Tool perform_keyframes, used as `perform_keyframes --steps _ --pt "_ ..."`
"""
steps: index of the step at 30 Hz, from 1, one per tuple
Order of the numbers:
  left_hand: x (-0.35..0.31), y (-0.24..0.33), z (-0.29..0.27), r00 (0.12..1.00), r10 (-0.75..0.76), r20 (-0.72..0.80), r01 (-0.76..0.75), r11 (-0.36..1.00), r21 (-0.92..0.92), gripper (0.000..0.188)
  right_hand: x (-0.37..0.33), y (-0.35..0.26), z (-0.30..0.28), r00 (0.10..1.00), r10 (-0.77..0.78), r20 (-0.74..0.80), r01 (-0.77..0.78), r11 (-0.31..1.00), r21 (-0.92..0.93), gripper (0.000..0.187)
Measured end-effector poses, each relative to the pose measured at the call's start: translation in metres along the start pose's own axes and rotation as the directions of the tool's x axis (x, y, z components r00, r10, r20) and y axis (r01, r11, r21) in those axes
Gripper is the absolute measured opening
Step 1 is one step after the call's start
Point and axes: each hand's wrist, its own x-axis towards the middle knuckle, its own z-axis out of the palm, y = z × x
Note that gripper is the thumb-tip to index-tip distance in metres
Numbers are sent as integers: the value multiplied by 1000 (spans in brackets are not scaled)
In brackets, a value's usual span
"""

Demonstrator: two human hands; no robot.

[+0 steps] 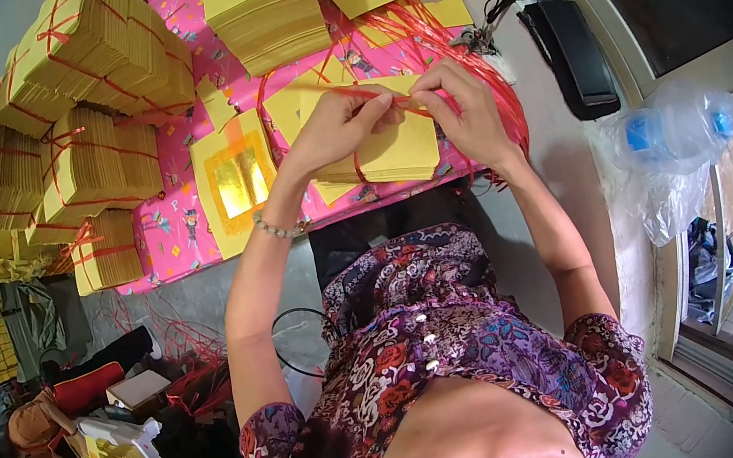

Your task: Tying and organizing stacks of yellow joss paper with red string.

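A stack of yellow paper sheets (402, 152) lies at the table's near edge in front of me, with a thin red plastic strip (410, 108) around it. Above the stack, my left hand (343, 125) pinches one part of the strip between thumb and fingers. Close by on its right, my right hand (466, 112) is closed on another part of the same strip. Whether the strip is knotted cannot be made out. Left of the stack is a yellow sheet with a shiny gold square (242, 183). A heap of loose red strips (505, 92) hangs by my right wrist.
Several yellow bundles tied in red (92, 170) are piled on the pink patterned tablecloth (162, 245) at left. A tall yellow stack (273, 34) stands behind. At right are a black case (570, 56) and a bagged water bottle (665, 132). Another person (36, 425) is at lower left.
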Motion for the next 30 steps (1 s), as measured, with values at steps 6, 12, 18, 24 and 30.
perform_keyframes --steps 6,12,18,24,30 --pt "7 2 -14 985 -51 164 76 986 -150 21 -10 -5 0 967 -170 192 194 974 -115 7" --pt "1 -11 -6 992 125 16 -126 990 70 20 -3 -1 -4 975 147 167 -164 982 93 8" --pt "-5 -9 3 836 545 -64 -398 682 613 23 15 18 -1 948 117 297 -160 979 125 19" --pt "-8 -11 5 741 669 -60 -452 563 692 23 20 31 0 903 68 424 -107 992 69 21" --pt "-9 -13 7 784 608 -127 -400 651 645 19 26 10 -4 900 89 427 -78 996 -43 13"
